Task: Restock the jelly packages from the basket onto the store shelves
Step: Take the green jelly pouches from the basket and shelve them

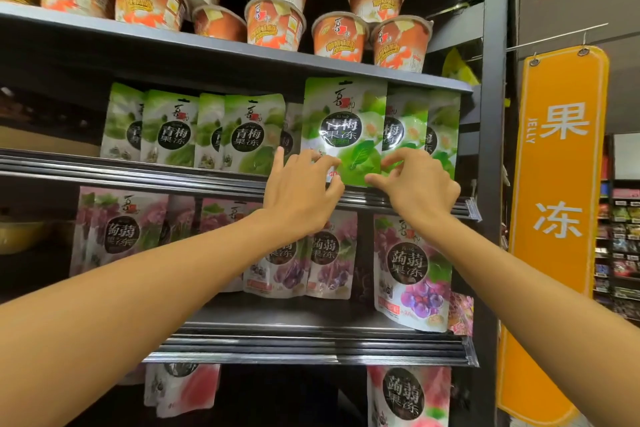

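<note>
Tubs (277,24) stand stacked on the top shelf (207,47). On the middle shelf (138,168) below them, a row of pouches (173,128) stands upright. Near the row's right end, one front pouch (346,128) sits before the others. The left hand (298,191) pinches its lower left corner and the right hand (419,184) its lower right. More pouches (412,270) stand on the lower shelf (311,350). A hanging sign (561,184) lies right of the shelving.

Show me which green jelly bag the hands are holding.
The front green jelly pouch, right of middle: left hand and right hand pinch its lower corners; the other green pouches stand farther back.
</note>
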{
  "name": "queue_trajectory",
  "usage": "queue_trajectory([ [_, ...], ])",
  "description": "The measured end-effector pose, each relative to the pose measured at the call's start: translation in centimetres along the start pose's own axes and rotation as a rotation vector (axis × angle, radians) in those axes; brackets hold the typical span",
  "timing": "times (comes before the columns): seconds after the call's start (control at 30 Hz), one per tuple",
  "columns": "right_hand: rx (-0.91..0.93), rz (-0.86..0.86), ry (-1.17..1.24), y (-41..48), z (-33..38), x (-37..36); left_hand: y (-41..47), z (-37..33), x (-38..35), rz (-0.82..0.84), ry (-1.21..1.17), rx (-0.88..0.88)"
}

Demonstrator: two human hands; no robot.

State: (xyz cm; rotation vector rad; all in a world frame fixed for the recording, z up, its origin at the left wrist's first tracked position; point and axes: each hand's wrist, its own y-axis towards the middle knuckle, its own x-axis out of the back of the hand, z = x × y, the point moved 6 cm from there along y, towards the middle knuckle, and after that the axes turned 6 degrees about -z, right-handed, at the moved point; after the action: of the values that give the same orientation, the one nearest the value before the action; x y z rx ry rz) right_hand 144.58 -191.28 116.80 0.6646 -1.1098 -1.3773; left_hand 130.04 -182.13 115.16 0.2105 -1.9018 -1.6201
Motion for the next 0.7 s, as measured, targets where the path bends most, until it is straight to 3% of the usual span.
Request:
queue_trajectory([
  [0.37, 0.065, -0.010, 0.061, -1.1, -0.4, -0.2, -1.1, -0.1, 0.3, -0.042, 0.059, -0.085],
  [0.7, 0.120, -0.038, 0.238, -6.2, 0.4, -1.0, -6.6, 0.8, 2.0, -0.179, -0.303, -0.069],
])
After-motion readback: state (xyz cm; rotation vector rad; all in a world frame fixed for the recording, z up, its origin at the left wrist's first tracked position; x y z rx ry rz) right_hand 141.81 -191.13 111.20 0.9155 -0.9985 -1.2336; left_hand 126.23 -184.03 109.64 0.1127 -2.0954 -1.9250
